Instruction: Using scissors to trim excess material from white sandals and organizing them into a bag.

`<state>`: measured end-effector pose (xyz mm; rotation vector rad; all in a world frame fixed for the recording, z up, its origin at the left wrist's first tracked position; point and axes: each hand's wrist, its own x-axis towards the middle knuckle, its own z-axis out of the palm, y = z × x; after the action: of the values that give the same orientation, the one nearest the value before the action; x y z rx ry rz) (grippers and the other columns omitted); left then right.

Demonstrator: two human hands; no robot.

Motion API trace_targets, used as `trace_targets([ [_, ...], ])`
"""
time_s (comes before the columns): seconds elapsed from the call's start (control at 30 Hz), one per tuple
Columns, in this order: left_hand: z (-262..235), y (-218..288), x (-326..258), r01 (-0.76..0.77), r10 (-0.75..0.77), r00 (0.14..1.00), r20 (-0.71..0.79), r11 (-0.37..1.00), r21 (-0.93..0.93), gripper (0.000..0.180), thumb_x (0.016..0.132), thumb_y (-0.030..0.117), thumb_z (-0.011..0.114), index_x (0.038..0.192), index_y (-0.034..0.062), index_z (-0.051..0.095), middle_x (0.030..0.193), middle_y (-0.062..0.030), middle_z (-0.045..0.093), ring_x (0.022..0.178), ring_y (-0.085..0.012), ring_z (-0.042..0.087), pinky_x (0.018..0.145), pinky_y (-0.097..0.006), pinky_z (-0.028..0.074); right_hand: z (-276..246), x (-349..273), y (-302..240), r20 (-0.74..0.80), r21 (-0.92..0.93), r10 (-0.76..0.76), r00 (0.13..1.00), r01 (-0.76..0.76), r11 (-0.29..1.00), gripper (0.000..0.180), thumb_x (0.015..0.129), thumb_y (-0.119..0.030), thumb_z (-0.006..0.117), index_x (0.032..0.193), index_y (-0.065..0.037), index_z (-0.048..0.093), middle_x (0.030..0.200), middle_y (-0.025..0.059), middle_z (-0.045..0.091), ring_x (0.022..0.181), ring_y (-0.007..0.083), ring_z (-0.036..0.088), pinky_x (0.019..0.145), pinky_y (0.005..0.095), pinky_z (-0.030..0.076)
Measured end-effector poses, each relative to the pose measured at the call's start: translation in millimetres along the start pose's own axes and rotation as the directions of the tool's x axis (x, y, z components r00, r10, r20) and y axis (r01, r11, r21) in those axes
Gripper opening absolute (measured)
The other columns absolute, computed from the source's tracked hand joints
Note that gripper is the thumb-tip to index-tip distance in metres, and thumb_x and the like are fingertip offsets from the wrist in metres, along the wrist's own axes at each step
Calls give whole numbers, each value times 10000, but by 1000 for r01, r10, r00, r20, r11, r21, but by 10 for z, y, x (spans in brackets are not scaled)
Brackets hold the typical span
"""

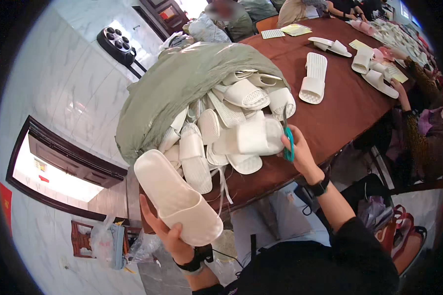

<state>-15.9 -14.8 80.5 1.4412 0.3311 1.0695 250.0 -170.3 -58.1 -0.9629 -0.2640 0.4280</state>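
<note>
A white slide slipper (174, 199) is gripped in my left hand (171, 236), with its toe end low and near me. My fingers go under its sole and the thumb rests at its side. My right hand (301, 155) is closed round teal-handled scissors (289, 143), whose blades point away from me. Right beside those fingers is another white slipper (251, 137) on the pile; whether they also grip it I cannot tell. Several more white slippers (196, 157) spill from an open grey-green sack (182, 73) on the table.
A brown-red cloth covers the table (275, 49). Farther right lie a single slipper (313, 78) and several others near another person's hand (402, 93). Yellow and white cards (296, 30) lie at the far edge. A doorway (59, 167) opens at left; bags (103, 241) hang below it.
</note>
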Motion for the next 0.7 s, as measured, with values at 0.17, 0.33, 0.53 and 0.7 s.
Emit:
trace_targets([
  [0.17, -183, -53, -169, 38, -36, 998, -43, 999, 31, 949, 578, 147, 572, 1429, 49, 164, 1327, -201, 403, 1135, -312, 500, 956, -394, 418, 118, 199, -33, 6, -112, 48, 999, -47, 993, 519, 774, -217, 731, 1168, -27, 454, 931, 54, 574, 727, 120, 581, 547, 260, 505],
  [0.33, -567, -273, -297, 88, -92, 994, -56, 994, -71, 890, 609, 103, 588, 1404, 4, 202, 1279, -202, 453, 1112, -288, 524, 955, -375, 417, -81, -101, 43, -31, -176, -88, 996, 82, 981, 493, 747, -82, 728, 1167, -25, 478, 978, 43, 569, 837, 134, 569, 691, 252, 486],
  [0.53, -550, -555, -449, 348, -348, 937, -12, 937, -27, 755, 660, 214, 602, 1308, -75, 344, 1233, -209, 493, 1099, -289, 534, 916, -366, 452, -471, -570, -331, -137, -236, -382, 914, 344, 909, 544, 739, -62, 713, 1206, -40, 434, 1069, 66, 565, 976, 182, 557, 828, 301, 457],
  [0.7, -382, -591, -478, 613, -557, 790, 256, 713, -339, 776, 672, 280, 620, 1307, -77, 355, 1203, -205, 535, 1048, -281, 581, 894, -362, 478, -884, -520, -631, -19, -433, -561, 828, 499, 751, 607, 701, -141, 744, 1196, -48, 405, 1024, 59, 557, 925, 173, 557, 801, 301, 456],
])
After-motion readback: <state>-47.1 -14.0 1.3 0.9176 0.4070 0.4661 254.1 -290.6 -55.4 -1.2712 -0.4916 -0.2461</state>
